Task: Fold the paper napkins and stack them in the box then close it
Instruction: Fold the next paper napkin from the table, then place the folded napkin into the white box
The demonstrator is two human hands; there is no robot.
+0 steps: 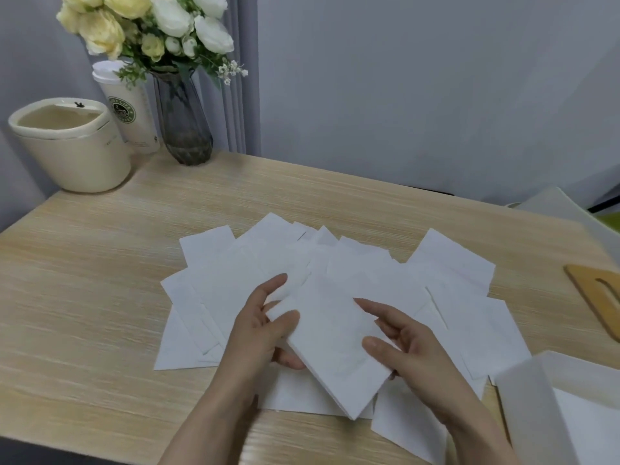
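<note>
Several white paper napkins lie fanned out across the middle of the wooden table. A folded napkin is held just above them, tilted. My left hand grips its left edge, thumb on top and fingers beneath. My right hand holds its right edge the same way. The white box stands open at the lower right with white paper inside. A wooden lid with a slot lies at the right edge of the table.
At the back left stand a cream pot, a paper cup with a lid and a grey glass vase of flowers. A grey wall runs behind the table. A white object sits at the far right.
</note>
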